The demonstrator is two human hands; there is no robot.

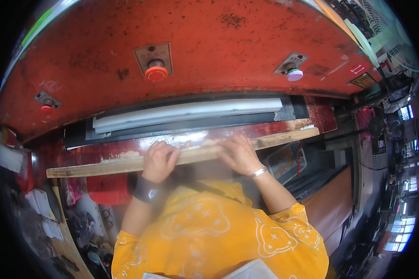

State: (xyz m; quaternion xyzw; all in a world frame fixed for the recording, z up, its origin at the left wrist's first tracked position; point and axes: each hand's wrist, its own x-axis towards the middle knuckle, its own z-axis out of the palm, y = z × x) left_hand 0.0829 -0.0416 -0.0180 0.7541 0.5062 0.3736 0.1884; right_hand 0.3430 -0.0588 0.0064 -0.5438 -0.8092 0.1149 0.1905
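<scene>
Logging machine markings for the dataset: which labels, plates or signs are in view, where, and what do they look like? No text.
Button plate: top centre of the red machine front, tan rectangle behind a red push button.
Button plate: upper right, pale tilted rectangle behind a lilac-capped button.
Button plate: left side, small grey rectangle with a red button.
Red sticker: far right, small, white marks.
Diamond sign: below that sticker, dark with a pale border.

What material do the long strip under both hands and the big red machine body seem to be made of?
The strip looks like bare, unfinished wood: pale tan, matt, with rough edges. The machine body looks like painted metal: glossy red with dark chips and rust-like spots. Both are judged by look only.
</scene>
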